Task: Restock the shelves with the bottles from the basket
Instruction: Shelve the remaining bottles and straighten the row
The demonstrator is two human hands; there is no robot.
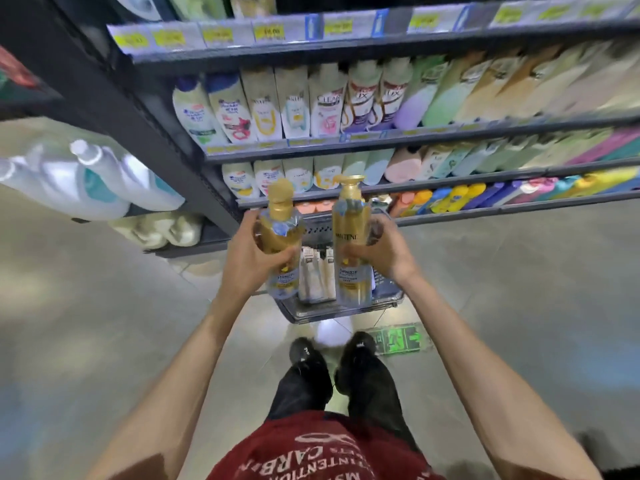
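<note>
My left hand (pixel 254 256) grips a gold pump bottle (pixel 280 237) around its middle. My right hand (pixel 379 251) grips a second gold pump bottle (pixel 351 237), labelled Pantene. I hold both upright, side by side, above a grey basket (pixel 311 311) on the floor in front of my feet. White bottles (pixel 317 275) stand inside the basket between the two gold ones. Ahead rise the shelves (pixel 381 143), filled with rows of shampoo bottles.
Large white jugs (pixel 100 181) and pale packs sit on the neighbouring unit at the left. The lowest shelf (pixel 485 213) carries small colourful bottles. Grey floor spreads to both sides, with a green sign (pixel 398 339) on it by my right shoe.
</note>
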